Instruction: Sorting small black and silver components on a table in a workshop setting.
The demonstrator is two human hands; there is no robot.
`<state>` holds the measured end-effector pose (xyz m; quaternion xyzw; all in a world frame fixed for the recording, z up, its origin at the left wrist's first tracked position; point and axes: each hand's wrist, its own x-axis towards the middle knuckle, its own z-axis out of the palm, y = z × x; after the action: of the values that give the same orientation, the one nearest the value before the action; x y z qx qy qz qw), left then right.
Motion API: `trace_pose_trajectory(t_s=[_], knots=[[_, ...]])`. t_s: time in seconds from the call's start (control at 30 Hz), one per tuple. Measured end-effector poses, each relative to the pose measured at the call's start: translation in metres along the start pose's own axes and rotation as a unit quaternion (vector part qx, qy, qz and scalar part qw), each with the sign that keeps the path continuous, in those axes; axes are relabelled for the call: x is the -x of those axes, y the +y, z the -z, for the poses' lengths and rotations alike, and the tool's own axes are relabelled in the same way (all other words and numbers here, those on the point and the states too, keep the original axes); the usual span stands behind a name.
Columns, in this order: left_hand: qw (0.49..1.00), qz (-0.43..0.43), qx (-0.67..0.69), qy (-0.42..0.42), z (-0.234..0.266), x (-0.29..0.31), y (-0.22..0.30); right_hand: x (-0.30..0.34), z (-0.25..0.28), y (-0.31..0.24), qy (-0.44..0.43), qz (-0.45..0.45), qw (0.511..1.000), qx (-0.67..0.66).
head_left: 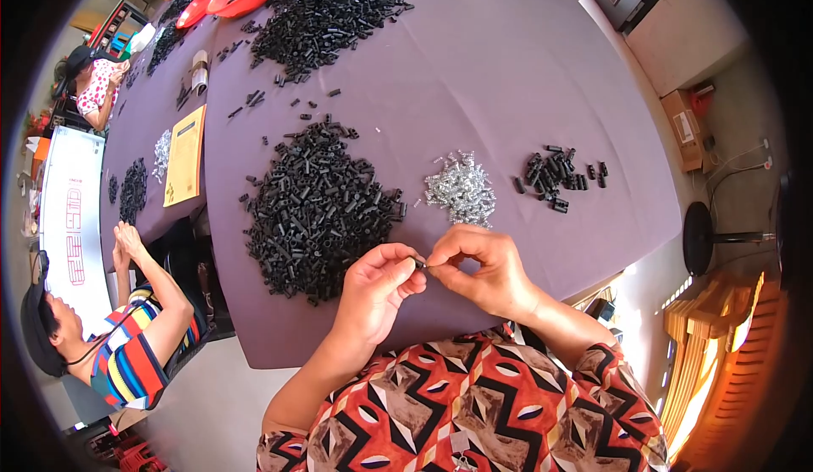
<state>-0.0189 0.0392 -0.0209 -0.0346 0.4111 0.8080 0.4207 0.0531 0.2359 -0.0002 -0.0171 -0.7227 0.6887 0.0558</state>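
Black piece (420,263): it sits over the near part of the table (525,66), clamped between the thumb and fingers of your left hand (379,284). Your right hand (493,276) pinches thumb and forefinger together at its right end; whether they grip something tiny, I cannot tell. You seem mid-way through close fingertip work, so the next move calls for a steady left hold. Beyond lie the black heap (318,205) left, silvery pile (460,188) and smaller black group (555,171) right.

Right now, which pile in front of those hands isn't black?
The silver pile just beyond the right hand, between the big black pile and small black pile.
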Motion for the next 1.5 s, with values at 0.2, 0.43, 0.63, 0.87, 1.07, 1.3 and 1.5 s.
trace_pose_trajectory(t_s=[0.2, 0.43, 0.63, 0.87, 1.07, 1.3, 1.5], knots=[[0.999, 0.009, 0.039, 0.003, 0.000, 0.003, -0.001, -0.001, -0.003, -0.001, 0.000, -0.003, 1.000, 0.004], [0.999, 0.031, 0.005, -0.022, 0.002, 0.018, -0.001, 0.001, 0.003, -0.001, -0.087, -0.082, 0.988, -0.099], [0.972, 0.108, -0.203, -0.042, 0.005, 0.048, 0.014, 0.011, -0.002, -0.003, -0.192, -0.097, 0.974, -0.073], [0.939, 0.099, -0.328, -0.020, 0.007, 0.071, 0.018, 0.011, -0.024, -0.004, -0.246, 0.084, 0.961, 0.092], [0.895, 0.080, -0.435, -0.051, 0.017, 0.074, 0.025, 0.007, -0.030, 0.003, -0.290, 0.072, 0.950, 0.087], [0.952, 0.045, -0.300, 0.048, 0.035, 0.071, 0.011, -0.006, -0.026, 0.009, -0.165, 0.116, 0.923, 0.328], [0.954, 0.041, -0.293, 0.051, 0.025, 0.062, 0.006, 0.000, -0.026, 0.016, -0.124, 0.084, 0.958, 0.244]])
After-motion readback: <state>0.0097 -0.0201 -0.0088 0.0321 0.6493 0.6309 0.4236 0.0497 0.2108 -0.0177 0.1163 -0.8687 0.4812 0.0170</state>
